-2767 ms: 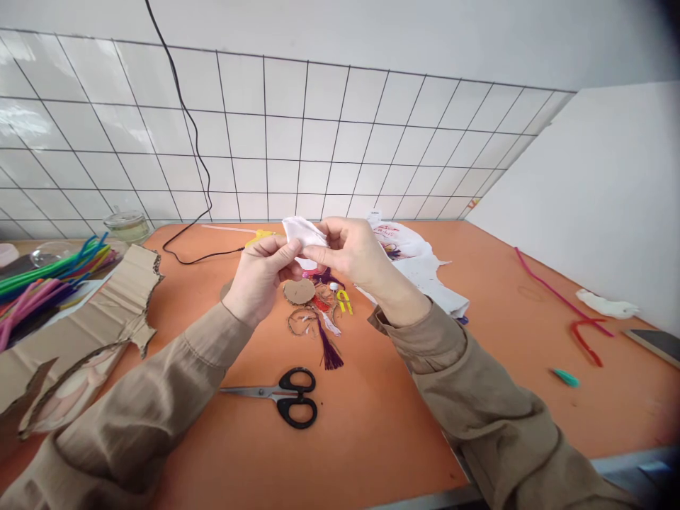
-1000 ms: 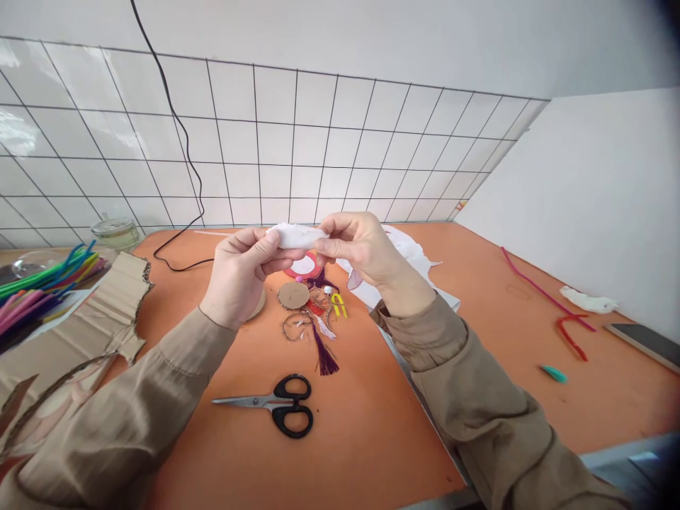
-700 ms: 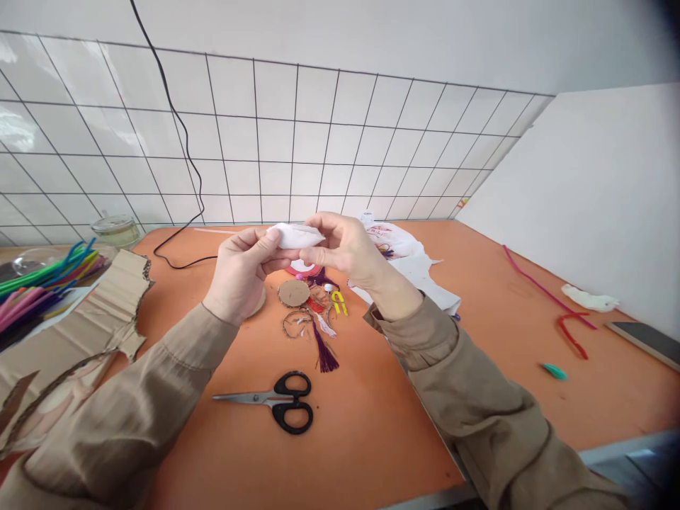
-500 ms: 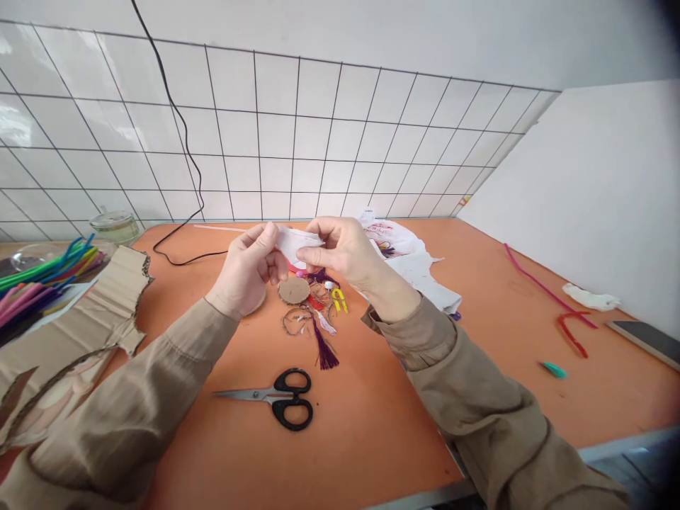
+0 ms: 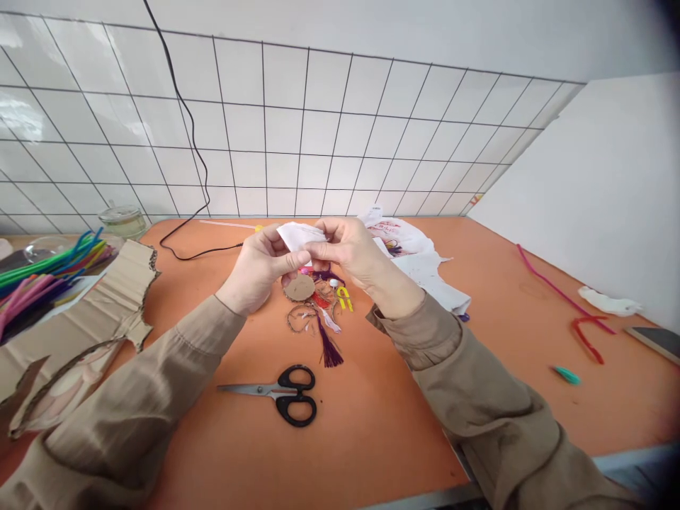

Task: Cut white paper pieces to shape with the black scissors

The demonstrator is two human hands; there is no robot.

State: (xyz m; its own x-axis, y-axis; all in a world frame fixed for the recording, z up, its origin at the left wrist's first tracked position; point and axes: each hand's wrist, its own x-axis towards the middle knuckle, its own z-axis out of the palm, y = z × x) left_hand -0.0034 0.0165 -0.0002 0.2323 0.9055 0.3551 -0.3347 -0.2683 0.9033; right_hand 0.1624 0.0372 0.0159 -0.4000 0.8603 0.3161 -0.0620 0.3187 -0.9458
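Note:
A small folded piece of white cloth or tissue (image 5: 298,236) is held up over the table between both hands. My left hand (image 5: 260,265) pinches its left and lower edge, thumb in front. On its right edge, my right hand (image 5: 345,249) has thumb and fingers closed. Just below the hands lie a round cardboard disc (image 5: 299,287), a dark purple tassel (image 5: 329,343), a yellow bent piece (image 5: 345,299) and tangled threads. Nearer to me rest scissors (image 5: 287,394) with black handles, blades pointing left.
Torn cardboard (image 5: 100,297) and a bundle of coloured pipe cleaners (image 5: 47,276) lie at the left. A crumpled white cloth (image 5: 433,280) sits right of centre. Farther right are a red pipe cleaner (image 5: 587,340) and a green piece (image 5: 567,375). A black cable (image 5: 194,134) runs down the tiled wall.
My left hand has closed in on the white piece, its thumb now pressing the lower edge near my right thumb. The piece looks turned and folded narrower. The view has shifted slightly.

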